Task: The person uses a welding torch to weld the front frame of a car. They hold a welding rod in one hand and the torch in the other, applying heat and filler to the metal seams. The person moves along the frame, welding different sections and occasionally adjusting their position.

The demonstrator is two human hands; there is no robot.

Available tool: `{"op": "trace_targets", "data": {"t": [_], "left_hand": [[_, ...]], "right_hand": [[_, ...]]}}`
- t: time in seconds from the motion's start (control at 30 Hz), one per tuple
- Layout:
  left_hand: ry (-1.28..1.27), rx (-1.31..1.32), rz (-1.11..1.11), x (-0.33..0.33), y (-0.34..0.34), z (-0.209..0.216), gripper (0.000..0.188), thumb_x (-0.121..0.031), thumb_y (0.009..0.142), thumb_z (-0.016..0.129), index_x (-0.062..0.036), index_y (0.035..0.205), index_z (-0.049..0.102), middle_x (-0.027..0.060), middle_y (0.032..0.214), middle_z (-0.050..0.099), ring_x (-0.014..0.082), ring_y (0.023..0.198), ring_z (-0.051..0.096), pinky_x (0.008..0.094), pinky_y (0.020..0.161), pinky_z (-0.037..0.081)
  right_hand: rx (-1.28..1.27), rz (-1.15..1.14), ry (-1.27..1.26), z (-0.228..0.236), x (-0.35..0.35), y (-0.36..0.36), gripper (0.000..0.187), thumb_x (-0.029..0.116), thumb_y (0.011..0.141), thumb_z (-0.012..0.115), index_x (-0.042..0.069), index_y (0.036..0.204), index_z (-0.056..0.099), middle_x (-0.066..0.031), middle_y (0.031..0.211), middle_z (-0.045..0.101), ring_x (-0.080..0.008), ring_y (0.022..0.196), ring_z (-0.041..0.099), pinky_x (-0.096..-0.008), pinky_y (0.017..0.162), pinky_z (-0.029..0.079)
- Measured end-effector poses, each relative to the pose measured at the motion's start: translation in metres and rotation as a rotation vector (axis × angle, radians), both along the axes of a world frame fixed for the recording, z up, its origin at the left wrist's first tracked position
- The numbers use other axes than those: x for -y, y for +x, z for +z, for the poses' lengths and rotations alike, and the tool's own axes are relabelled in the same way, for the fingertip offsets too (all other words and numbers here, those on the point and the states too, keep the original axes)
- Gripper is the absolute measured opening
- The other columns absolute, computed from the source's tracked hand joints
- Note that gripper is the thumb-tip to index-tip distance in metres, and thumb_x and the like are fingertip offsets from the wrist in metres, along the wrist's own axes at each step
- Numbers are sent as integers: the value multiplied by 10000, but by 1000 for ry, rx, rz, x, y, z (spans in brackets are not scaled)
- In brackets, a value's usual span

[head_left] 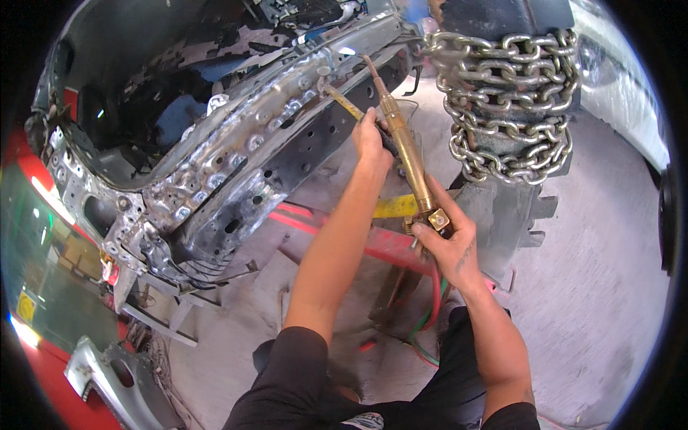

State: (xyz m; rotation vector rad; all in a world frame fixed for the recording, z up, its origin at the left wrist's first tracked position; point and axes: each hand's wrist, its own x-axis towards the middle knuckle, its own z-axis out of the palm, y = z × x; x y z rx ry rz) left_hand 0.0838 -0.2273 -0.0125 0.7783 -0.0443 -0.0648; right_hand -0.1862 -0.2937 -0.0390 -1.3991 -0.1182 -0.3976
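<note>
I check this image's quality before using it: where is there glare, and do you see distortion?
Head view: bright glints on the metal rail and chain, white glare on the red car at left; same view: the brass torch reads clearly; same view: shapes bend near the round rim, corners are black.

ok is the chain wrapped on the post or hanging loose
Wrapped: the chain crosses the dark post in several stacked rows, curving around its sides; back hidden.
</note>
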Motion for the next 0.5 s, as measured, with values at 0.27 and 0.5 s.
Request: {"op": "trace_targets", "data": {"t": [0.27,0.5], "left_hand": [[192,17,115,1,-13,5,208,-250,1044,590,-42,1046,596,85,913,622,194,705,610,376,614,531],[159,-72,80,9,-26,21,280,-347,1067,554,-90,961,521,34,768,554,166,626,547,333,517,469]], "right_hand": [[27,45,54,-1,0,2,739,-28,904,648,71,1590,394,-26,924,637,-78,650,599,-255,566,509],[19,48,75,-1,11,5,734,16,904,663,89,1588,405,-9,886,617,-84,609,596,-257,555,508]]}}
